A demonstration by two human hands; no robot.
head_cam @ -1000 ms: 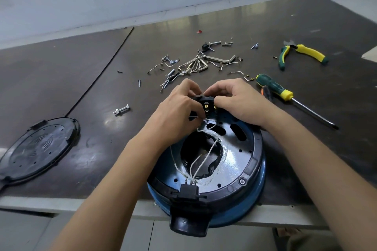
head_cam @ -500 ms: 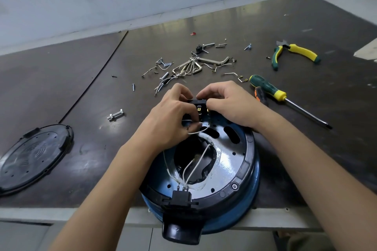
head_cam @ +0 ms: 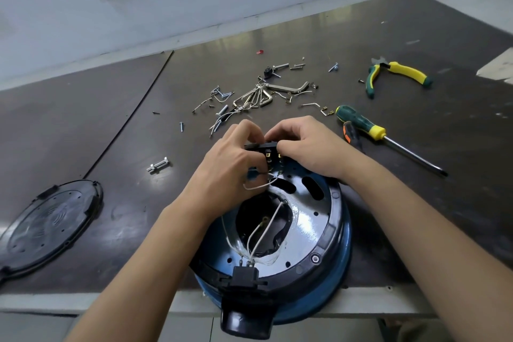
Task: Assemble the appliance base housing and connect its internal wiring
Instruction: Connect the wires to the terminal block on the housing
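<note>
Head view: left hand [head_cam: 230, 165], right hand [head_cam: 308, 147], fingers curled around switch block [head_cam: 267, 148] at housing [head_cam: 323, 226] rim.

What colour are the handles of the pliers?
Yellow and green on the pliers, seen in the head view.

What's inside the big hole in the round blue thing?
White wires cross the dark hole in the blue base housing, running to a black connector. Deeper inside is too dark to see.

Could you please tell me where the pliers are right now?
In the head view, the pliers lie far right on the table, beyond the screwdriver.
</note>
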